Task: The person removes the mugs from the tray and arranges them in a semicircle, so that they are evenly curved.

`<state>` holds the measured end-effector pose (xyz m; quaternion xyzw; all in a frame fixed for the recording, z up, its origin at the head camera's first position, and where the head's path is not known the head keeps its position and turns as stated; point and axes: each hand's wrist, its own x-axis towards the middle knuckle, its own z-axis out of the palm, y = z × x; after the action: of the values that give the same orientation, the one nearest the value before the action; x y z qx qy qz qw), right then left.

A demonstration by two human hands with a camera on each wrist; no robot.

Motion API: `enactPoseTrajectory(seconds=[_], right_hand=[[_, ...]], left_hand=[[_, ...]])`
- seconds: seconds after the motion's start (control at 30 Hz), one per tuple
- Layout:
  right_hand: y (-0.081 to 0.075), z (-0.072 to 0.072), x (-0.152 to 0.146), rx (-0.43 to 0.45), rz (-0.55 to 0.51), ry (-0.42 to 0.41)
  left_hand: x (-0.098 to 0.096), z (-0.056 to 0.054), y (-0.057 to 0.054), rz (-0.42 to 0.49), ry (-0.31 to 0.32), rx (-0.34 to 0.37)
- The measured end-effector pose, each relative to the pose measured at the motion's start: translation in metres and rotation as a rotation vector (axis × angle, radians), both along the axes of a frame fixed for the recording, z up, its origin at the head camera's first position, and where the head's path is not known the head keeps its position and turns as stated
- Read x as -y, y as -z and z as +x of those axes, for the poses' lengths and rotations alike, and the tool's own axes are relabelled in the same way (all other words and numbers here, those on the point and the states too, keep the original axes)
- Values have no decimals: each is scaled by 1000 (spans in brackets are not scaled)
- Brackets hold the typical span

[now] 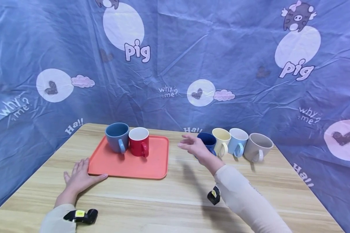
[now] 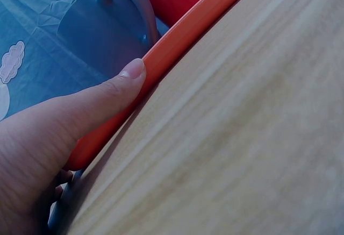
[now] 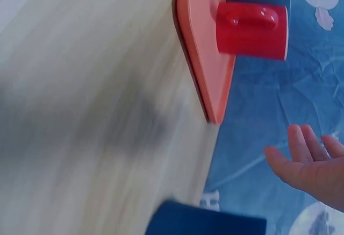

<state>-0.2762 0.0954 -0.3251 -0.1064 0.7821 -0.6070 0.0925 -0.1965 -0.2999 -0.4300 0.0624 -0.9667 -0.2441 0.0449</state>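
A coral-red tray [image 1: 128, 168] lies on the wooden table with a grey-blue mug [image 1: 114, 142] and a red mug [image 1: 137, 147] upright on it, side by side. My left hand [image 1: 80, 178] rests at the tray's near left corner, fingers spread; in the left wrist view the thumb [image 2: 113, 92] touches the tray's rim. Above the table, between tray and mug row, my right hand [image 1: 196, 149] is raised with nothing in it. It partly hides a dark blue mug [image 1: 207, 139] just behind it in the head view. In the right wrist view its fingers [image 3: 301, 146] are loosely extended.
Right of the dark blue mug stand a cream mug [image 1: 221, 137], a light blue mug [image 1: 238, 139] and a beige-grey mug [image 1: 258, 147] in a row. A blue printed cloth [image 1: 175, 64] hangs behind the wooden table [image 1: 151, 204].
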Motion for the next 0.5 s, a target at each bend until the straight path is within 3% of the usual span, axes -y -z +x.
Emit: enactPoseTrajectory(seconds=[0.5], right_hand=[[23,-8,46,93,-124,19]], left_hand=[[2,-1,2,6,1,3]])
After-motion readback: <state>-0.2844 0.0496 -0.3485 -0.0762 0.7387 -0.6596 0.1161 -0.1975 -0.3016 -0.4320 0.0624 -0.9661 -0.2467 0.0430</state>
